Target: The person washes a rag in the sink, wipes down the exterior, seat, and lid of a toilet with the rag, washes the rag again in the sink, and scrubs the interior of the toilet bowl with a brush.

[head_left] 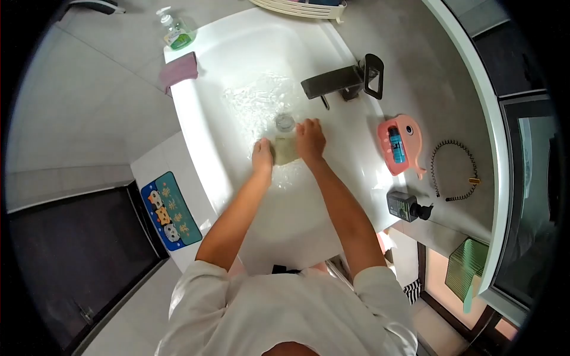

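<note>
In the white sink (pixel 199 136), a pale green, squarish cloth (pixel 286 151) lies in shallow water just below the round drain (pixel 285 123). My left hand (pixel 262 157) is at its left edge, fingers together and holding that side. On the opposite side, my right hand (pixel 310 140) has curled fingers closed at the cloth's right edge. The fingertips of both hands are partly hidden. Above my right hand the dark faucet (pixel 338 80) reaches over the basin, and rippling water spreads to the upper left of the drain.
A hand soap bottle (pixel 176 31) and a purple cloth (pixel 179 70) sit at the upper left rim. Along the right are a pink whale-shaped holder (pixel 385 139), a dark pump bottle (pixel 402 205) and a coiled headband (pixel 436 160). A mat (pixel 185 207) is at left.
</note>
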A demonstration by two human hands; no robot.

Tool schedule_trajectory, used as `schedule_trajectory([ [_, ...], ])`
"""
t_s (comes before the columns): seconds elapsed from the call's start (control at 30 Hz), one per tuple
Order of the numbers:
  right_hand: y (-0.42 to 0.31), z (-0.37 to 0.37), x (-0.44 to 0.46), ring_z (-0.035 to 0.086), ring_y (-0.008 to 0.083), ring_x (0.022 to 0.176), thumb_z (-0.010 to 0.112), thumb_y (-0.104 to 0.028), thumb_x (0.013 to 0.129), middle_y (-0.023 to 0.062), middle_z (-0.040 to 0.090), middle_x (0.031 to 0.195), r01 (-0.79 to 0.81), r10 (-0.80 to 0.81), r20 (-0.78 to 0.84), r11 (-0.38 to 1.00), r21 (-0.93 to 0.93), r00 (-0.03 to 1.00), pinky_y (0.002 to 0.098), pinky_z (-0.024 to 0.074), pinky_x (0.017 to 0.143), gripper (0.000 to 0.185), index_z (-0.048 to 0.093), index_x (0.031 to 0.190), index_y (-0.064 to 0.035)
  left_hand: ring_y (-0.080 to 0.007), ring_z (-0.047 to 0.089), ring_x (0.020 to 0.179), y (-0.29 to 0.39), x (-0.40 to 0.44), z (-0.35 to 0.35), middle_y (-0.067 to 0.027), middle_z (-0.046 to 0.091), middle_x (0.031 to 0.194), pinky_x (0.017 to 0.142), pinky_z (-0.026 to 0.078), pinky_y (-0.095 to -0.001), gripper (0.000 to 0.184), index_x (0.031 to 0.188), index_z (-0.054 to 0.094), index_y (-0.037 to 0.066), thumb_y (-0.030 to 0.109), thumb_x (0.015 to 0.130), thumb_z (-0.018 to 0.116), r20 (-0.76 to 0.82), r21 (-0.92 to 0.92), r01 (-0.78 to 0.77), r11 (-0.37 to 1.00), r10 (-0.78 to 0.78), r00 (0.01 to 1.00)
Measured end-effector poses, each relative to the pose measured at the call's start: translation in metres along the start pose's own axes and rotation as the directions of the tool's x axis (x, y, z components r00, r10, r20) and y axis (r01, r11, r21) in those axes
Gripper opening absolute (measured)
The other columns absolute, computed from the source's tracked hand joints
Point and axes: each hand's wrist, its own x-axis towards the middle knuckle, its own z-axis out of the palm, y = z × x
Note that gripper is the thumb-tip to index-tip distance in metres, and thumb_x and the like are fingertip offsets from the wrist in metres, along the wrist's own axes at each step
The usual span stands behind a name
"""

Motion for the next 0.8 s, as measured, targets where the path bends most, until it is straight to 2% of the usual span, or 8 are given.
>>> schedule_trajectory([
  [0.2,0.022,0.018,-0.055,0.046,0.0353,0.119,0.061,-0.036,0.087,0.0158,0.043,0.142,0.601,-0.545,0.313,0.791,-0.114,0.778,0.0517,0.0348,0.099,0.039,0.059,0.122,-0.0189,-0.0440,0.048,0.112,-0.027,0.013,-0.019,-0.0309,0.030,0.131,0.100,0.040,-0.0415,0.067,0.149,0.028,0.013,0.017,0.088,0.055,-0.059,0.753,-0.119,0.647,0.246,0.967],
  [0.3,0.037,0.026,-0.039,0.047,0.0351,0.117,0.063,-0.031,0.085,0.0124,0.045,0.140,0.234,-0.217,0.102,0.951,-0.203,0.971,0.0521,0.0371,0.095,0.033,0.062,0.115,-0.0169,-0.0380,0.050,0.113,-0.036,0.025,-0.036,-0.0264,0.035,0.133,0.096,0.045,-0.0416,0.066,0.150,0.026,0.014,0.018,0.090,0.053,-0.109,0.777,-0.140,0.614,0.350,0.930],
  [0.4,-0.022,0.040,-0.042,0.053,0.0345,0.107,0.063,-0.022,0.080,0.0137,0.056,0.123,-0.116,0.108,0.195,0.993,0.032,0.975,0.0480,0.0427,0.087,0.016,0.061,0.091,-0.0115,-0.0235,0.058,0.102,0.014,-0.006,-0.026,-0.0108,0.058,0.118,0.081,0.053,-0.0400,0.049,0.140,0.040,0.004,0.029,0.099,0.049,0.038,0.072,0.216,0.974,-0.220,0.975],
  [0.5,-0.098,0.010,-0.063,0.059,0.0376,0.094,0.059,-0.018,0.078,0.0165,0.065,0.090,-0.187,0.061,0.254,0.839,0.510,0.965,0.0480,0.0454,0.077,0.014,0.052,0.073,-0.0073,-0.0242,0.061,0.096,-0.003,0.028,-0.046,-0.0098,0.061,0.112,0.082,0.053,-0.0385,0.047,0.130,0.048,0.003,0.037,0.098,0.051,0.483,-0.161,0.135,0.978,-0.041,0.875],
  [0.57,-0.116,0.012,-0.073,0.060,0.0384,0.092,0.060,-0.020,0.078,0.0177,0.064,0.088,-0.207,0.095,0.246,0.850,0.484,0.965,0.0488,0.0458,0.076,0.016,0.054,0.076,-0.0060,-0.0236,0.061,0.092,0.014,0.014,-0.043,-0.0074,0.060,0.109,0.080,0.052,-0.0364,0.048,0.121,0.053,0.004,0.042,0.092,0.060,0.607,-0.301,0.478,0.825,-0.221,0.763],
  [0.67,-0.134,0.015,-0.076,0.061,0.0409,0.086,0.061,-0.026,0.079,0.0212,0.064,0.084,-0.239,0.174,0.189,0.879,0.413,0.966,0.0512,0.0469,0.076,0.024,0.060,0.082,-0.0020,-0.0187,0.056,0.081,-0.017,0.022,-0.032,-0.0068,0.059,0.093,0.070,0.047,-0.0322,0.035,0.107,0.057,0.008,0.041,0.097,0.053,0.347,-0.644,0.222,0.732,0.021,0.937],
  [0.7,-0.136,0.016,-0.075,0.061,0.0418,0.084,0.062,-0.028,0.079,0.0224,0.064,0.082,-0.249,0.198,0.167,0.886,0.390,0.966,0.0519,0.0472,0.075,0.028,0.062,0.084,-0.0007,-0.0168,0.054,0.079,-0.047,0.045,-0.037,-0.0050,0.058,0.087,0.070,0.047,-0.0293,0.031,0.102,0.058,0.010,0.040,0.098,0.050,0.706,-0.692,0.650,0.314,0.479,0.521],
  [0.8,-0.082,0.008,-0.021,0.061,0.0429,0.076,0.059,-0.020,0.080,0.0196,0.063,0.076,-0.380,0.346,0.157,0.860,0.340,0.925,0.0526,0.0449,0.065,0.017,0.053,0.071,-0.0061,-0.0169,0.055,0.081,-0.004,0.007,0.001,-0.0051,0.060,0.090,0.071,0.048,-0.0300,0.034,0.103,0.058,0.010,0.041,0.099,0.046,0.656,-0.573,0.469,0.672,0.033,0.754],
])
